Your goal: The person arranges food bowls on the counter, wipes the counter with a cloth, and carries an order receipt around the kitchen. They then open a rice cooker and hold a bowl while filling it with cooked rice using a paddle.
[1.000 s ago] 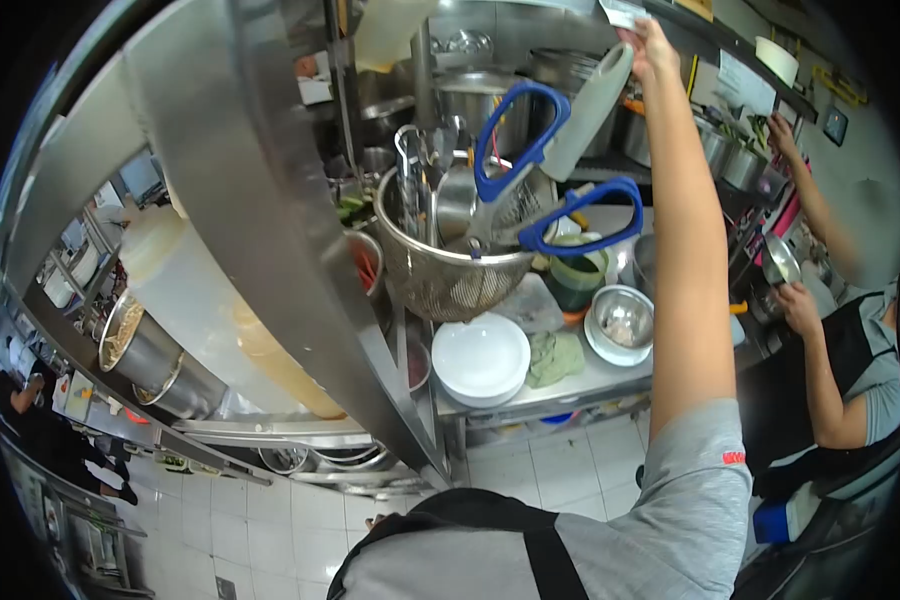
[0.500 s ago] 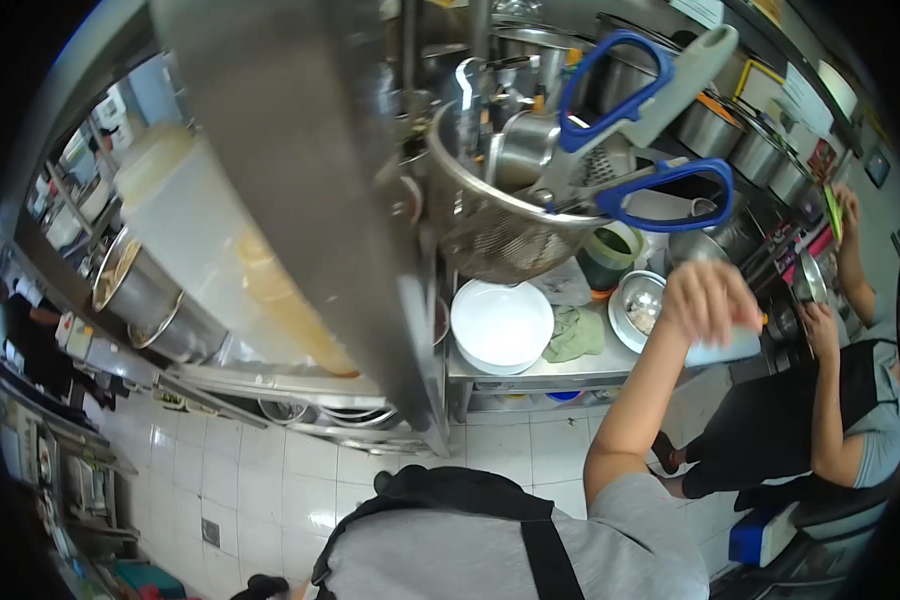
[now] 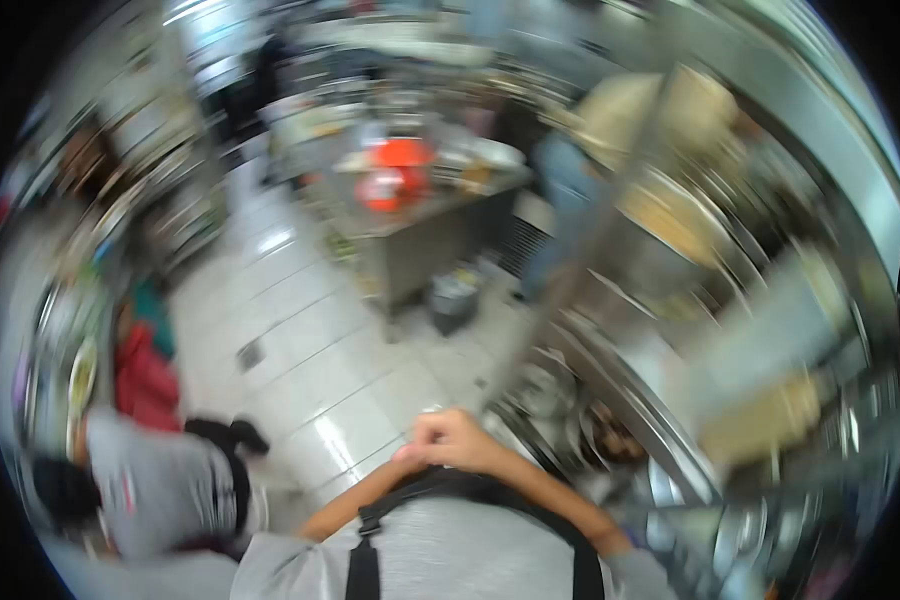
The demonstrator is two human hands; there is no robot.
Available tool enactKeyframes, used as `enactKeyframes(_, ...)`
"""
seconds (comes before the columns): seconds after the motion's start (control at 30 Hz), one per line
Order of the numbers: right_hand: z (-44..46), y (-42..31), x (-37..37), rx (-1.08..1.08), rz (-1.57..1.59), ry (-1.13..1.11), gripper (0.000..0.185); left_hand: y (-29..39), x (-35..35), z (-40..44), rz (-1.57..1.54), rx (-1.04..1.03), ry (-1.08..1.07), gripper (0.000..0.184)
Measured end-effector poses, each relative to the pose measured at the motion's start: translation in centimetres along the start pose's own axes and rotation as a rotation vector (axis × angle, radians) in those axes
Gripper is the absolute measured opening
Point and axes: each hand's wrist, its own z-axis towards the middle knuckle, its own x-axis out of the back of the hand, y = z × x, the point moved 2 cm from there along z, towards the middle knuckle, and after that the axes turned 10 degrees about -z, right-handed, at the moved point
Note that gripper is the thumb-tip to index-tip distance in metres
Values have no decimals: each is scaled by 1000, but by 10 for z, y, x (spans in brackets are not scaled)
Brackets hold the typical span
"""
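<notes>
Both of my hands meet in front of my chest, above the black apron [image 3: 470, 490]. My right hand [image 3: 455, 438] is closed, its fingers curled over toward the left one. What lies inside those fingers, if anything, is hidden. Below and against it is my left hand [image 3: 410, 454], mostly covered and blurred, so its fingers do not show. No kitchen item can be made out in either hand.
A steel shelf rack [image 3: 620, 390] with a large pot [image 3: 670, 235] stands close on my right. Ahead is a worktable [image 3: 370, 215] with orange containers [image 3: 402, 170]; a dark bin [image 3: 454, 300] sits beside it. A person in grey [image 3: 165, 480] is at my left.
The view has swung left, away from the counter with plates and the utensil basket. My right hand has come down from above that counter to my chest. My left hand now shows.
</notes>
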Motion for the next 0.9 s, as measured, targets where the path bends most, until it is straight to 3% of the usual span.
enactKeyframes(0.03,22,18,-6,-31,-82,80,24,-4,16,0,61,-77,73,11)
enactKeyframes(0.1,61,50,-29,-157,80,40,21,-21,54,-17,141,-84,211,11)
enactKeyframes(0.13,74,72,-38,-273,-46,-19,22,6,87,-33,79,182,107,29)
enactKeyframes(0.17,92,100,-45,-373,-186,-44,22,11,113,-45,20,229,189,33)
enactKeyframes(0.23,88,221,-65,-370,-662,-211,25,14,154,-63,-75,298,299,40)
enactKeyframes(0.27,79,287,-72,-326,-722,-339,30,13,178,-69,-114,367,320,54)
enactKeyframes(0.3,72,332,-78,-281,-777,-466,36,5,200,-72,-140,351,418,54)
enactKeyframes(0.4,106,354,-99,-472,-650,-527,32,-27,275,-71,-252,303,657,52)
enactKeyframes(0.5,189,336,-114,-357,-697,-716,27,-53,367,-57,-244,280,826,46)
enactKeyframes(0.6,265,358,-130,-208,-783,-743,23,-70,446,-42,-388,383,864,43)
enactKeyframes(0.73,385,394,-129,-185,-700,-656,26,-191,489,-33,-176,365,942,38)
enactKeyframes(0.77,418,401,-126,-220,-691,-677,26,-237,482,-40,-73,475,887,37)
enactKeyframes(0.83,468,426,-129,-299,-668,-756,27,-286,457,-72,51,941,507,39)
enactKeyframes(0.87,488,452,-133,-280,-701,-804,24,-301,434,-93,-51,1127,632,40)
enactKeyframes(0.9,510,462,-136,-278,-713,-859,24,-338,407,-113,-2,1154,365,40)
